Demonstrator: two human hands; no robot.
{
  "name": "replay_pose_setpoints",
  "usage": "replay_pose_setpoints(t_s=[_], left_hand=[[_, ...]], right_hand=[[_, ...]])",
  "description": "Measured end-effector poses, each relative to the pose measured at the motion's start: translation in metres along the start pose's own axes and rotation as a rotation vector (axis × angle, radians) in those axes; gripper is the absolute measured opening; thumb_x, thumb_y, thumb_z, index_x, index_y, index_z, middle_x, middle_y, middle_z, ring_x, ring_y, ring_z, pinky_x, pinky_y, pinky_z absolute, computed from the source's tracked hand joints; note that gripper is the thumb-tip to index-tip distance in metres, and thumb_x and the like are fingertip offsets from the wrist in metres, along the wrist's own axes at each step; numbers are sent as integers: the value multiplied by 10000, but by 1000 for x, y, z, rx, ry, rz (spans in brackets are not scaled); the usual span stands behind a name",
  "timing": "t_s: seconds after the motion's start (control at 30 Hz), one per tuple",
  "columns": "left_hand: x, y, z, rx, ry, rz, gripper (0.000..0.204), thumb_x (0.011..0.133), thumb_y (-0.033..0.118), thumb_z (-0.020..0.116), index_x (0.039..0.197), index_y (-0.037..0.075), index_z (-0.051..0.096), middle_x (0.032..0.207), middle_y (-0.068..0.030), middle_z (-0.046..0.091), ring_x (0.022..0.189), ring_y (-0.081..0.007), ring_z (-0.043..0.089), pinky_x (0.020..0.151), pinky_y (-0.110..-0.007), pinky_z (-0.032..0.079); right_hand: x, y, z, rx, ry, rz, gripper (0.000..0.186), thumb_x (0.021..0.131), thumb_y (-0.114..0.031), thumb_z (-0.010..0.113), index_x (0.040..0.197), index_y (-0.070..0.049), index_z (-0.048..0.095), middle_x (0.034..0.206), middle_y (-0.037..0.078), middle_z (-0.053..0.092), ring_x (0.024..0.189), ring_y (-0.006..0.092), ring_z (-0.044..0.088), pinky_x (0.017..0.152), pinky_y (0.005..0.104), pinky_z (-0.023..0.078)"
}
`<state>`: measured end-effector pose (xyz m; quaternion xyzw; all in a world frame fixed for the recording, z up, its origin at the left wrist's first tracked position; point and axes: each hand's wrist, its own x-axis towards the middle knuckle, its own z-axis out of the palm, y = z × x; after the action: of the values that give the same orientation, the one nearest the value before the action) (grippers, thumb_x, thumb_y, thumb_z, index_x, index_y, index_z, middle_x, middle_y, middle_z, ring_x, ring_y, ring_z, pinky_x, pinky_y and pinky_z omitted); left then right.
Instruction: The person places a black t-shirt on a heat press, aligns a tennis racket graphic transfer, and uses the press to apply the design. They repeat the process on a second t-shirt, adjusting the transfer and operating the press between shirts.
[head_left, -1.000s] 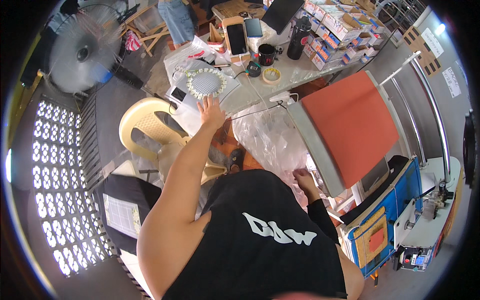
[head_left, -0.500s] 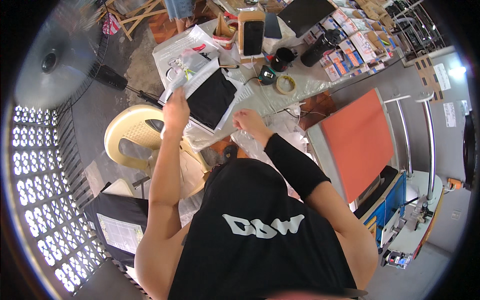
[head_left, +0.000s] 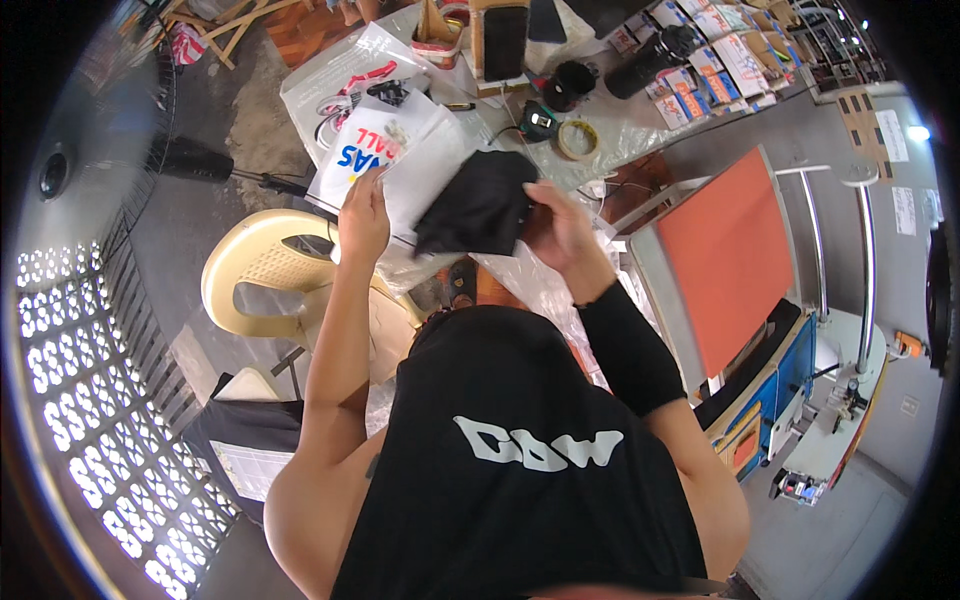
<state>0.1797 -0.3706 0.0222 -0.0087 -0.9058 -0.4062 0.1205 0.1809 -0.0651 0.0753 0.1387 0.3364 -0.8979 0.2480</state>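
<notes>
My right hand [head_left: 562,228] grips the right edge of a folded black cloth [head_left: 480,205], thumb on top and the other fingers mostly hidden. The cloth is lifted at the table's near edge and slightly blurred. On the left, my left hand [head_left: 364,218] is closed at the near edge of a white plastic bag [head_left: 415,165] with coloured print. Part of the bag lies behind the cloth. Just beyond the bag are tangled cords [head_left: 335,115] and a red strap [head_left: 372,75].
On the table stand a tape roll [head_left: 577,140], tape measure [head_left: 538,120], black mug [head_left: 570,85], phone [head_left: 505,45], black tumbler [head_left: 650,62] and several small boxes [head_left: 715,80]. A cream chair [head_left: 250,270] and fan [head_left: 90,170] are left; an orange-topped press [head_left: 725,260] is right.
My right hand, earlier apart from the black cloth, now holds it, and the cloth has moved right off the white bag. More of the bag's print shows. My left hand stays at its edge.
</notes>
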Motion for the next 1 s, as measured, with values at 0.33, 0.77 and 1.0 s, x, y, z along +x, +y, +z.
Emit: replay_pose_setpoints(t_s=[0.33, 0.77, 1.0], left_hand=[[61, -32, 2, 239, -351, 11, 265, 935, 183, 603, 1157, 109, 727, 1082, -196, 749, 1015, -386, 717, 899, -478, 557], [26, 99, -50, 943, 202, 413, 355, 945, 88, 549, 1285, 139, 641, 967, -96, 770, 775, -313, 768, 680, -444, 646], [-24, 9, 76, 615, -453, -19, 398, 1007, 232, 550, 1382, 104, 584, 1265, -161, 687, 1160, -397, 666, 1004, -529, 538]], right_hand=[[-186, -44, -24, 5, 166, -377, 92, 960, -139, 630, 990, -56, 601, 1058, 102, 699, 1041, 249, 686, 977, 435, 547], [-355, -3, -100, 112, 180, -707, 344, 913, -139, 633, 1194, 58, 651, 1241, 198, 711, 1163, 295, 694, 1076, 436, 517], [-381, 16, -112, 54, 339, -652, 165, 878, -113, 667, 999, -1, 660, 1090, 144, 735, 1016, 246, 714, 954, 371, 555]])
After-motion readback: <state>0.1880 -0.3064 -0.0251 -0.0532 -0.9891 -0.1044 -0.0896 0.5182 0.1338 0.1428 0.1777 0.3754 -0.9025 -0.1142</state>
